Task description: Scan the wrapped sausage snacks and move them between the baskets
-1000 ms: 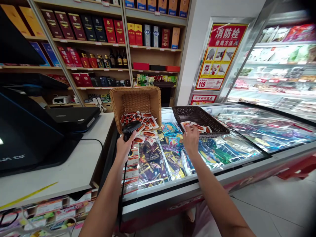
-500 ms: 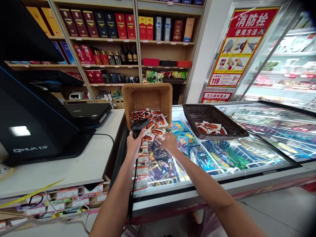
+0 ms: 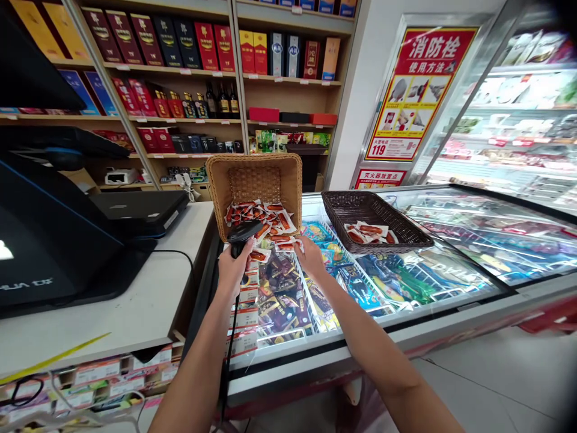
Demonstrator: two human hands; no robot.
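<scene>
My left hand is wrapped round the handle of a black barcode scanner, whose cable hangs down over the freezer's front. The scanner head is in front of a tan wicker basket tipped on its side with its mouth toward me. Wrapped sausages in small clear-and-white packets are heaped inside it and spill out at its lip. At the right of the spill, my right hand pinches the end of a packaged sausage. Another packaged sausage lies on the glass between my hands.
A dark brown wicker tray with several sausage packets sits to the right on the glass-topped chest freezer. A white counter with a black checkout machine stands left. Shelves with boxes and bottles are behind.
The view has turned slightly right, so everything sits further left. My right hand's fingers have opened out a little from their curled shape, with a packet at their tips. The scanner stays in my left hand.
</scene>
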